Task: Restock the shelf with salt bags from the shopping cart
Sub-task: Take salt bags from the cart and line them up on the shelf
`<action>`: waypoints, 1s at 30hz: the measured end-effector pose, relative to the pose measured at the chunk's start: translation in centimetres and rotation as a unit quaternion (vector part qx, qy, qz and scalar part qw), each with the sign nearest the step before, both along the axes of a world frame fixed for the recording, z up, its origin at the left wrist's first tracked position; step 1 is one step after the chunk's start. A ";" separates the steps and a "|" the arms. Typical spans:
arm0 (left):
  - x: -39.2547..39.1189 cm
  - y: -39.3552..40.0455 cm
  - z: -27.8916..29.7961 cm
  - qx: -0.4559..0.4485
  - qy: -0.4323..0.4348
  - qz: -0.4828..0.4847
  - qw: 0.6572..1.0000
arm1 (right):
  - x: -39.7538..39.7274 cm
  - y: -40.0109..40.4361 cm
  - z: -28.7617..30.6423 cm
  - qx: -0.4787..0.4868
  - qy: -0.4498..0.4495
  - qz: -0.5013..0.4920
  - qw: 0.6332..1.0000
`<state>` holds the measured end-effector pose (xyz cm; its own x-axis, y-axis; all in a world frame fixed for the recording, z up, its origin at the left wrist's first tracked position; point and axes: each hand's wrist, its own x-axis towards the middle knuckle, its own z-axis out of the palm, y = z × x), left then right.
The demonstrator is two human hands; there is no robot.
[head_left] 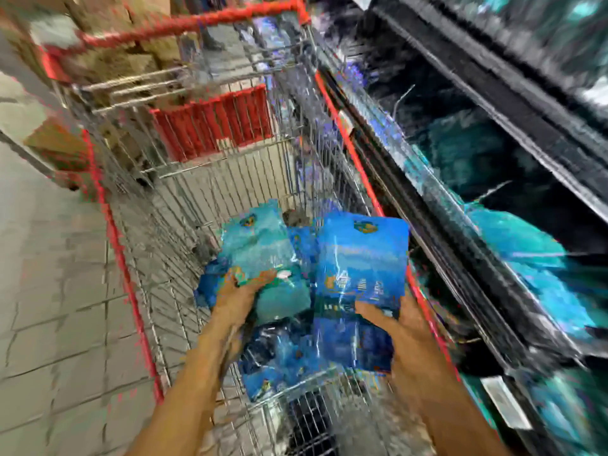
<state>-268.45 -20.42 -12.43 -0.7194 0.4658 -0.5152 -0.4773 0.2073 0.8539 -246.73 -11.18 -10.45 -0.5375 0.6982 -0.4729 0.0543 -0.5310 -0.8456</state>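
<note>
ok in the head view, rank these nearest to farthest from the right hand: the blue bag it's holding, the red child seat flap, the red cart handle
1. The blue salt bag, gripped at its lower edge by the right hand, above the cart's near end.
2. The red seat flap, up the cart, left of centre.
3. The red cart handle, at the cart's far end, top of the frame.

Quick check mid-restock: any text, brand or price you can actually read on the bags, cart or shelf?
None legible; the frame is motion-blurred.
Bag in right hand: yellow logo and white print, unreadable.
Bag in left hand: logo, unreadable.
Shelf-edge tag: white, blurred blank.
Cart: no readable text.
</note>
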 end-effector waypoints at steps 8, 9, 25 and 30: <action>15.9 -4.6 14.8 0.086 0.058 -0.126 0.987 | 19.0 -7.8 11.4 0.127 0.060 -0.134 0.981; 18.0 -4.7 16.2 0.091 0.054 -0.150 0.983 | 21.3 -8.8 12.5 0.144 0.055 -0.156 0.976; 44.0 -1.8 27.5 0.244 0.051 -0.521 0.817 | 45.6 -22.3 23.8 0.269 -0.004 -0.487 0.831; 49.4 -1.8 28.3 0.261 0.025 -0.578 0.772 | 49.4 -24.0 25.7 0.267 -0.013 -0.563 0.782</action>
<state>-219.00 -22.26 15.86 0.3211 0.9467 -0.0255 -0.1947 0.0923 0.9765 -197.36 -35.15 15.21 0.5647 0.8240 0.0461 -0.1737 0.1733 -0.9694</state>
